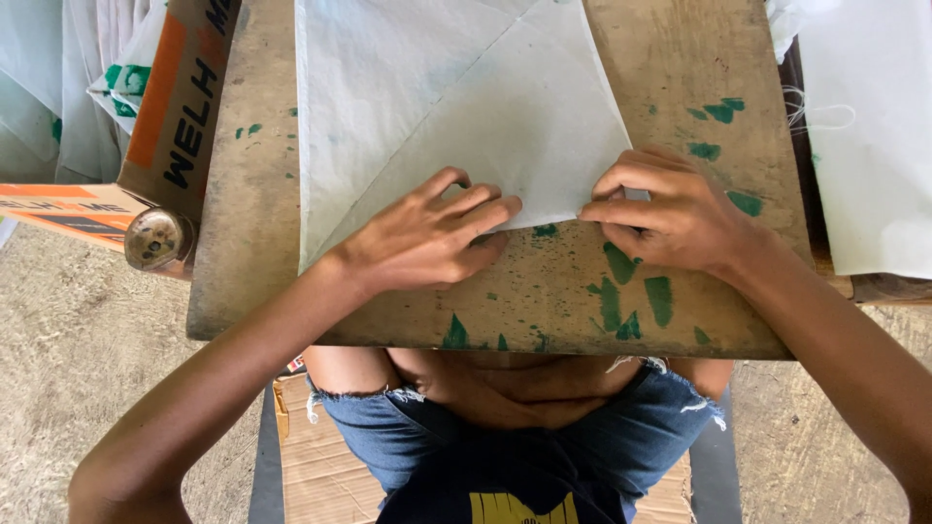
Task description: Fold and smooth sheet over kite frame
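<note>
left hand [432, 233] flat on the near edge of a white paper sheet [456, 107], fingers spread and slightly curled, fingertips [505, 209] pressing the fold down. right hand [670, 209] at the sheet's near right corner, fingers bent and drawn together, thumb and forefinger pinching the corner of the paper. both hands close together, fingertips nearly meeting at the lower edge of the sheet.

white paper sheet lying flat on the middle of the tabletop [573, 301], reaching from the hands up past the top of the view, with a diagonal crease running from lower left to upper right and the near right part folded into a triangle.

tabletop a worn wooden board, spotted with green paint marks [660, 296], thickest just below and to the right of the right hand, a few more near the upper right and upper left.

at the left edge, a cardboard box [180, 97] with orange and black print, leaning against the board, and a round metal knob [153, 239] just beside the board's left edge. beyond the box, more pale sheets [58, 87] with green marks. at the right, another stack of white sheets [874, 136] hanging past the board.

below the board, bare knees and frayed blue denim shorts [388, 437], seated over flattened cardboard [320, 475] on a concrete floor [78, 340].
</note>
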